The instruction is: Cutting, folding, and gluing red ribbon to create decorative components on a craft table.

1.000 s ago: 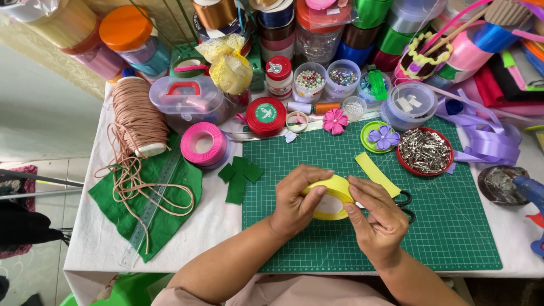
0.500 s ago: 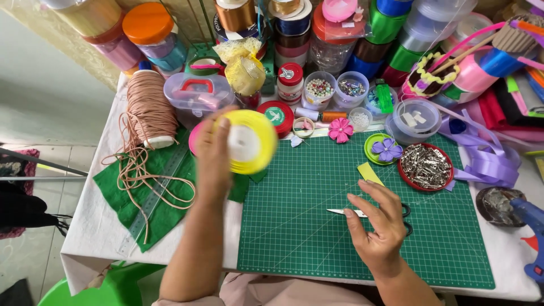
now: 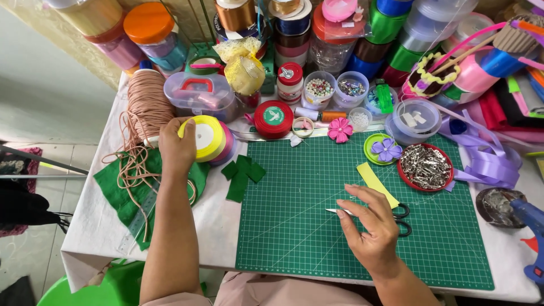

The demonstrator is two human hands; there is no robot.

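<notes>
My left hand (image 3: 177, 148) grips a yellow ribbon spool (image 3: 205, 137) and holds it on top of a pink ribbon spool (image 3: 226, 148) at the left edge of the green cutting mat (image 3: 317, 221). My right hand (image 3: 371, 229) hovers over the mat with fingers spread, just above a pair of scissors (image 3: 391, 216) whose blades point left. A cut strip of yellow ribbon (image 3: 375, 182) lies on the mat beside that hand. Small dark green felt pieces (image 3: 242, 174) lie near the spools.
A coil of pink cord (image 3: 146, 107) trails over green felt (image 3: 122, 192) and a clear ruler (image 3: 136, 218). Ribbon rolls, bead jars, a red tape tin (image 3: 273, 119), a tin of metal clips (image 3: 425, 167), purple ribbon (image 3: 487, 161) and a blue glue gun (image 3: 530, 226) crowd the table.
My left hand has carried the yellow spool from above the mat down onto the pink spool at the left. My right hand stayed over the scissors, fingers opening slightly.
</notes>
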